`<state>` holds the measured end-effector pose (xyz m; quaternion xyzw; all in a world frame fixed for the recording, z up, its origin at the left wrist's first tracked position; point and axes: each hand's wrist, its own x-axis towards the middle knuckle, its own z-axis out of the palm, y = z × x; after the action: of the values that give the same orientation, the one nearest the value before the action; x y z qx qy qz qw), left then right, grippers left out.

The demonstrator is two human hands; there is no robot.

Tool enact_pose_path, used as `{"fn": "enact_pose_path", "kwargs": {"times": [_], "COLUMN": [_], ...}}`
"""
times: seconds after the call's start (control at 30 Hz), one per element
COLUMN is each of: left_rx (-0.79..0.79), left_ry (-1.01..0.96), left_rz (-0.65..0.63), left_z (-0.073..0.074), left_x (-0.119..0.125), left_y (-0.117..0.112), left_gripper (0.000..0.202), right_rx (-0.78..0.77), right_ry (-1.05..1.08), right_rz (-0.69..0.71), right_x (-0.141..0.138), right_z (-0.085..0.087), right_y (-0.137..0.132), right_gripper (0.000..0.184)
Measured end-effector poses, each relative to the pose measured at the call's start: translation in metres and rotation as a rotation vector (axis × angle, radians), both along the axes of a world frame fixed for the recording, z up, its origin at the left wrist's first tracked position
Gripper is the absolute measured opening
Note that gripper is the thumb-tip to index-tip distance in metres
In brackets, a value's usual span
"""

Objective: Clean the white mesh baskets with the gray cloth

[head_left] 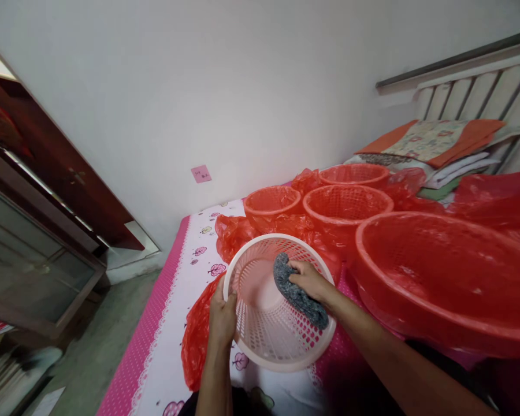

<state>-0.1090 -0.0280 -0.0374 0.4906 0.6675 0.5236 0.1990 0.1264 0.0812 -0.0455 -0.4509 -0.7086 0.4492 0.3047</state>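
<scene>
the round pale pink perforated plastic basket [277, 341] sits tilted over the pink-and-white sheeted bed [164, 323], left hand [222, 315] clamped on its rim, right hand [308, 278] clenched around a soft grey fuzzy cloth [305, 306] inside it. it looks light and flexible; the stiffer rim seems the best hold.

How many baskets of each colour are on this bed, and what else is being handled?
Red plastic mesh baskets: 4
Pale pink plastic mesh basket, in left hand: 1
Grey fuzzy cloth, in right hand: 1
Total: 6
</scene>
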Motion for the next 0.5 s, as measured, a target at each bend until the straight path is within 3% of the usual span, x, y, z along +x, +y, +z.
{"fn": "enact_pose_path", "kwargs": {"times": [0.17,0.3,0.5], "left_rx": [0.021,0.041,0.016], "left_ry": [0.007,0.002,-0.025], "left_rz": [-0.005,-0.007,-0.012], "left_z": [-0.004,-0.003,-0.001], "left_x": [-0.002,-0.001,0.003], "left_y": [0.002,0.002,-0.001], "left_gripper": [0.054,0.054,0.055], "right_rx": [0.105,0.051,0.030], "right_ry": [-0.196,-0.331,-0.357], "right_rz": [-0.055,0.112,0.235], "right_x": [-0.041,-0.072,-0.074], "right_z": [-0.002,-0.019,-0.040], "right_y": [-0.001,-0.011,0.007], "right_gripper": [0.023,0.008,0.020]}}
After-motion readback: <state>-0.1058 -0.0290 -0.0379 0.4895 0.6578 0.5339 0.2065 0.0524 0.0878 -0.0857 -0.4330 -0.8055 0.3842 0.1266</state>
